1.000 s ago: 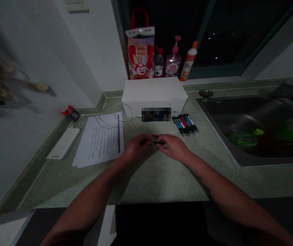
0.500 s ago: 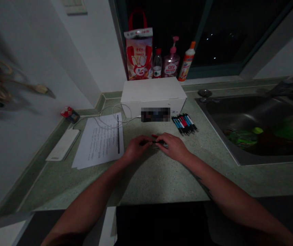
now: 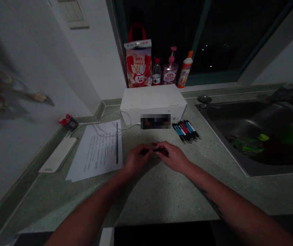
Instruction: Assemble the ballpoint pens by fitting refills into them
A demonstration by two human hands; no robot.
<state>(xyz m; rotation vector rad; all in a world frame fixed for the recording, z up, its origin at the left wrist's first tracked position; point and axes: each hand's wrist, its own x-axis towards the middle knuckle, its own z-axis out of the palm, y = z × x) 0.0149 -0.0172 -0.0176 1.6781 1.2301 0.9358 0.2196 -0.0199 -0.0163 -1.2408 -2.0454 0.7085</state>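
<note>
My left hand (image 3: 137,158) and my right hand (image 3: 174,156) meet over the counter with their fingertips pinched. Between them lies a slim black pen (image 3: 158,149), level, its black part in my right fingers. A thin, shiny section runs from it to my left fingertips; whether the pen is in one piece I cannot tell. Just behind the fingers a small red piece (image 3: 154,144) shows, partly hidden. Something pale and thin lies under my right fingers, too small to name. To the right, several pens (image 3: 186,131) with blue, red and white barrels lie side by side.
Behind the hands stands a white box (image 3: 153,97), with a blurred-out device (image 3: 155,121) against its front. Printed sheets (image 3: 97,153), a cable and a white power bank (image 3: 58,155) lie left. A steel sink (image 3: 235,159) is at right; bottles (image 3: 170,73) line the sill.
The view has tilted up a little, so everything sits lower. Between my fingertips more of the thin shiny section shows. Both hands keep nearly the same place over the counter.
</note>
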